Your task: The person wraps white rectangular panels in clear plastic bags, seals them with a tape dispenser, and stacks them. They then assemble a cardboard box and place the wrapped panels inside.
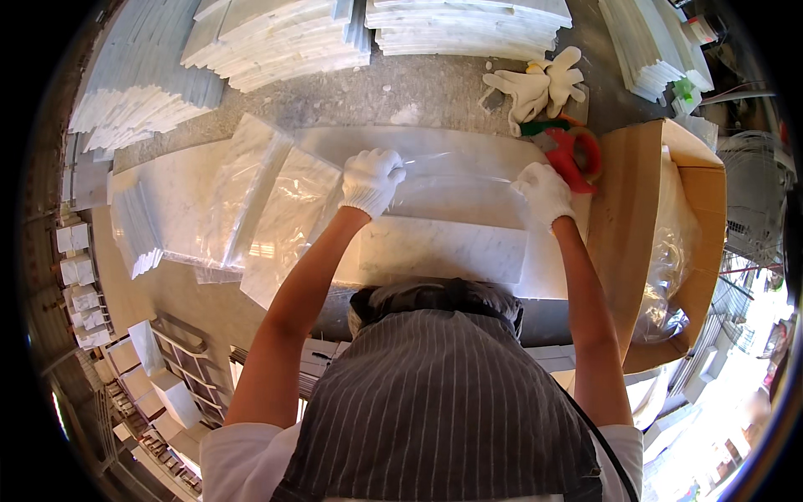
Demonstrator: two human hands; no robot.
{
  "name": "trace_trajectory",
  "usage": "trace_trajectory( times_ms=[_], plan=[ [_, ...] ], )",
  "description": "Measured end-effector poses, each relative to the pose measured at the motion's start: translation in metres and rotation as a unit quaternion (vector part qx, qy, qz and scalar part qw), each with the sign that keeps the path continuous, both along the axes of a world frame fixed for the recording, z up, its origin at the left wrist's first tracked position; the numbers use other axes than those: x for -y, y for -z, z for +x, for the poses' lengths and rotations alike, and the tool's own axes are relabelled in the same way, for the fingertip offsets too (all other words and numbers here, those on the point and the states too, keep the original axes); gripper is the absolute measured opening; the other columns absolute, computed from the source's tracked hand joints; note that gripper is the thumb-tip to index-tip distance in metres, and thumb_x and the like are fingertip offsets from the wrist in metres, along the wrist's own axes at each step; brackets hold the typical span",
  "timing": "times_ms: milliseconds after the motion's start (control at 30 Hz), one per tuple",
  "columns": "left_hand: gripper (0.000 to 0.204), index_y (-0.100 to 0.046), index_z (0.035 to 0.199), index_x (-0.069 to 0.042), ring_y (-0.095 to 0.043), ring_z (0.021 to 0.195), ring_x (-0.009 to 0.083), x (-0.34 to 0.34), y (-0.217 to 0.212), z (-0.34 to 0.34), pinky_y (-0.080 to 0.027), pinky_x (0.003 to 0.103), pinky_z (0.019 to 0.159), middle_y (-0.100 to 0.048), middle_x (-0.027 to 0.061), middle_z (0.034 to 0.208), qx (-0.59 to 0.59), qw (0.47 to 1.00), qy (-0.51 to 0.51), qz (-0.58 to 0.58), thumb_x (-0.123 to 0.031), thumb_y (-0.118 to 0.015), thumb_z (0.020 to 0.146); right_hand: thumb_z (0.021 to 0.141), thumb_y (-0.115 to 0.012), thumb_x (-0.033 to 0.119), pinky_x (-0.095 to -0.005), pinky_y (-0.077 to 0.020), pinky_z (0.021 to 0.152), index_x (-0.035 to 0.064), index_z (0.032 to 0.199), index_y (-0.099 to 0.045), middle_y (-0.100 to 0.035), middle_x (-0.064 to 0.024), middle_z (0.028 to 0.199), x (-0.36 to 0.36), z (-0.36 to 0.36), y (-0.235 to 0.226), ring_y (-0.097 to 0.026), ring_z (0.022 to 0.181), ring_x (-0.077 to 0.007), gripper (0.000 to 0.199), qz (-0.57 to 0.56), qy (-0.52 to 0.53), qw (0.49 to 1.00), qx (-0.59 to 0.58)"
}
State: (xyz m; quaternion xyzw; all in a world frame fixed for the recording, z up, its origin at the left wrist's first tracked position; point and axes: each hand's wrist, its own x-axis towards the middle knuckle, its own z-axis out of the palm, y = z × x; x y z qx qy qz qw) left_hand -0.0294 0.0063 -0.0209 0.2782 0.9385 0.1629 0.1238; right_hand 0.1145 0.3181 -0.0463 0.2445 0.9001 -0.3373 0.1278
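Landmark: large pale grey-veined marble slab (452, 243), flat, smooth, lying on the work surface at centre.

Far left of slab: fanned stack of thin white rectangular tiles (138, 230), edges stepped. Beyond it, upper left, taller piles of white marble strips (142, 84), matte, sawn edges.

Left part of slab: clear glossy plastic bags (268, 209), creased, overlapping, reflecting light; they cover the slab's left corner.

On the slab, centre: left hand (370, 180) in a white knitted cotton glove, fingers curled shut, pinching the left end of a thin clear plastic film (456, 180). The film is stretched taut across the slab's upper half, nearly transparent, visible by its bright edge lines.

Right end of film: right hand (544, 191), same white glove, fingers closed on the film's edge, at the slab's right margin.

Just beyond the right hand: red plastic tape dispenser (577, 155), ring-shaped, with a green handle. Behind it, a loose pair of white knitted gloves (539, 84) on rough grey concrete.

Right of slab: open brown cardboard box (644, 209), lined with crumpled clear plastic.

Near edge of slab is partly hidden by the person's head and grey striped apron (435, 402).
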Motion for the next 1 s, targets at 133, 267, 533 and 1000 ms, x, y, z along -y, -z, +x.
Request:
trace_trajectory(
  times_ms=[133,267,533,1000],
  plan=[
    [0.008,-0.067,0.088,-0.009,-0.064,0.089,0.03,0.005,-0.004,0.006,-0.052,0.042,0.078,-0.069,0.0087,0.089,-0.04,0.994,-0.022,0.1,-0.015,-0.07,0.084,0.085,-0.072,0.018,-0.0332,-0.0489,0.087,0.0061,0.097,-0.064,-0.065,-0.0059,0.104,0.004,0.019,-0.008,-0.062,0.099,-0.0196,0.019,-0.111,0.057,0.986,-0.114],
    [0.008,-0.067,0.089,-0.009,-0.064,0.09,0.0309,0.006,-0.009,0.007,-0.052,0.042,0.077,-0.069,0.0097,0.09,-0.024,0.992,-0.028,0.119,-0.013,-0.07,0.083,0.087,-0.067,0.017,-0.0331,-0.049,0.089,0.0061,0.094,-0.067,-0.068,-0.0097,0.1,0.004,0.028,-0.017,-0.064,0.098,-0.0214,0.013,-0.151,0.065,0.978,-0.127],
    [0.005,-0.068,0.088,-0.008,-0.065,0.084,0.0316,-0.003,-0.004,-0.001,-0.053,0.041,0.075,-0.069,0.0091,0.087,-0.114,0.983,-0.005,0.144,-0.009,-0.068,0.082,0.091,-0.062,0.013,-0.0311,-0.0501,0.087,-0.0001,0.105,-0.069,-0.07,-0.0107,0.101,0.003,0.021,-0.013,-0.066,0.095,-0.0206,0.021,-0.131,0.076,0.961,-0.232],
    [0.026,-0.068,0.103,-0.014,-0.059,0.095,0.0268,0.072,-0.028,0.062,-0.049,0.04,0.082,-0.064,0.0028,0.097,-0.114,0.899,0.422,-0.015,-0.022,-0.069,0.079,0.072,-0.065,0.003,-0.0391,-0.0516,0.074,0.0135,0.092,-0.072,-0.066,-0.0046,0.093,0.042,0.129,-0.018,-0.062,0.088,-0.0272,0.024,0.166,-0.152,0.92,-0.32]
  ],
)
